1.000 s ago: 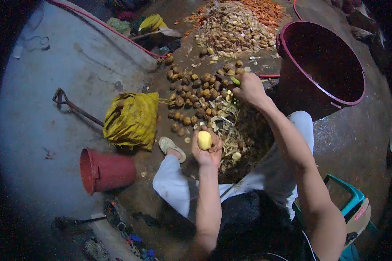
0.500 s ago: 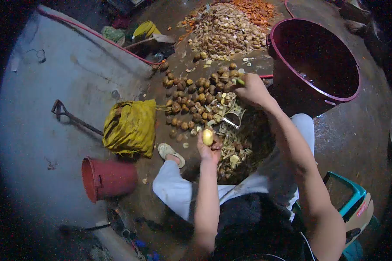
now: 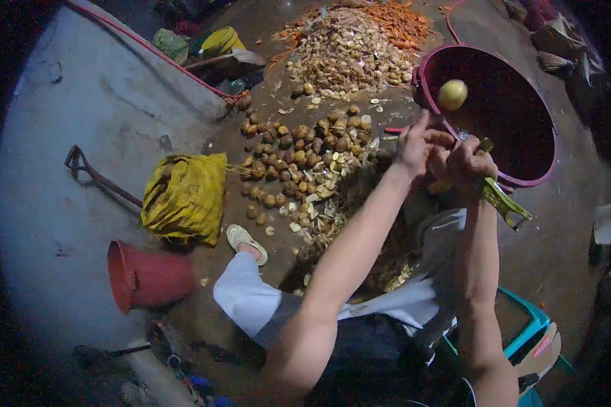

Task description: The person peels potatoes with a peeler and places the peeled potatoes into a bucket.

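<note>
Left to right: rough brown potatoes (image 3: 299,146); the left hand (image 3: 419,146), fingers parted and empty; a smooth, rounded peeled potato (image 3: 453,95), within the tub's mouth; the right hand (image 3: 471,163), fingers curled around a green peeler (image 3: 499,195); the round purple tub (image 3: 523,122).

Brown floor (image 3: 570,251), pretty messy: potatoes (image 3: 312,144) mid-frame, peelings (image 3: 319,188) just below, pale heap (image 3: 346,51) plus orange heap (image 3: 404,19) up top, maroon tub (image 3: 523,122) upper right.
</note>
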`<action>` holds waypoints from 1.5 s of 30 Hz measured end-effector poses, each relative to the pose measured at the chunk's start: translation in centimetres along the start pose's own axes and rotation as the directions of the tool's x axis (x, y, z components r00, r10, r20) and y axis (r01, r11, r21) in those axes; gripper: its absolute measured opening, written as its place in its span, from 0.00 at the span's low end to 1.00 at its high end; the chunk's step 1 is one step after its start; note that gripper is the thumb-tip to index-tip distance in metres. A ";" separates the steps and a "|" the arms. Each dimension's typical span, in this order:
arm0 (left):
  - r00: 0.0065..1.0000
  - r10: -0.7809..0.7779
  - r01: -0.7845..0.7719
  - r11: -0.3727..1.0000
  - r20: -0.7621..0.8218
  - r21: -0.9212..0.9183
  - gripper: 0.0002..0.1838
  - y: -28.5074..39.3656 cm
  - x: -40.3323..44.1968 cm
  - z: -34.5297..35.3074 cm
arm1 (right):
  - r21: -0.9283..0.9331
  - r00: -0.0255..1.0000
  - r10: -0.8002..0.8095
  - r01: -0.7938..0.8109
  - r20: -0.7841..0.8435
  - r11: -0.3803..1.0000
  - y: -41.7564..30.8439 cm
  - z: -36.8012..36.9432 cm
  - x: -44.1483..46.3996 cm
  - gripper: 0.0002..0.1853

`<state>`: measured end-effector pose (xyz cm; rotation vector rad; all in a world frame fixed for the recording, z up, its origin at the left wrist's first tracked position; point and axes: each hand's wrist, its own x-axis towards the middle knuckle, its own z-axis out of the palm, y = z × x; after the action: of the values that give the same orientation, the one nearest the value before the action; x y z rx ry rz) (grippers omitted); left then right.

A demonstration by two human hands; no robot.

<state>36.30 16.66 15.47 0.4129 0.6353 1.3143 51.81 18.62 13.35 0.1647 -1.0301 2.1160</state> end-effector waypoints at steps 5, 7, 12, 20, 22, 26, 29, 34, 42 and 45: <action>0.990 0.081 -0.027 0.910 -0.112 0.414 0.14 -5.3 3.6 -9.4 | -0.484 0.776 -0.043 -0.347 -0.629 0.803 0.4 4.6 2.2 0.06; 0.941 0.128 0.104 0.771 -0.312 0.628 0.12 -9.8 2.4 -18.6 | -0.643 0.701 -0.053 -0.619 -0.711 0.451 2.2 2.4 2.4 0.08; 0.701 0.196 0.474 0.591 -0.686 0.653 0.13 -13.0 -6.8 -38.1 | -0.813 0.820 0.090 -0.534 -0.565 -0.232 4.3 2.3 4.8 0.17; 0.574 0.473 0.599 0.314 -0.668 0.737 0.10 -4.7 -8.3 -50.2 | -0.775 0.685 0.393 -0.426 -0.613 -0.467 10.0 0.5 9.4 0.13; 0.549 0.604 0.492 0.325 -0.578 0.808 0.12 -4.0 -5.6 -52.0 | -0.742 0.641 0.407 -0.423 -0.651 -0.521 11.0 0.5 10.5 0.13; 0.748 0.524 0.538 -0.120 -0.407 0.834 0.27 -0.9 -1.4 -50.9 | -0.721 0.511 0.517 -0.385 -0.687 -0.577 12.9 -1.0 11.7 0.06; 0.817 0.516 0.416 -0.220 -0.257 0.882 0.32 -1.9 0.6 -51.4 | -0.669 0.511 0.461 -0.366 -0.725 -0.646 14.0 -2.0 11.6 0.12; 0.834 0.449 0.446 -0.205 -0.322 0.871 0.34 -5.7 -2.5 -47.1 | -0.729 0.566 0.492 -0.330 -0.661 -0.599 14.3 -2.1 13.1 0.07; 0.884 0.049 0.466 -0.192 -0.466 0.864 0.28 -10.4 -8.5 -45.3 | -0.744 0.581 0.505 -0.298 -0.639 -0.598 14.4 -4.0 14.9 0.06; 0.844 0.115 0.519 0.074 -0.524 0.852 0.27 -8.6 -6.7 -48.1 | -0.740 0.558 0.520 -0.295 -0.647 -0.605 14.2 -4.4 15.2 0.06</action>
<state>11.11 4.81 -25.29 1.0848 2.0169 0.4066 32.29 25.17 7.87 -1.4103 -3.1422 0.8192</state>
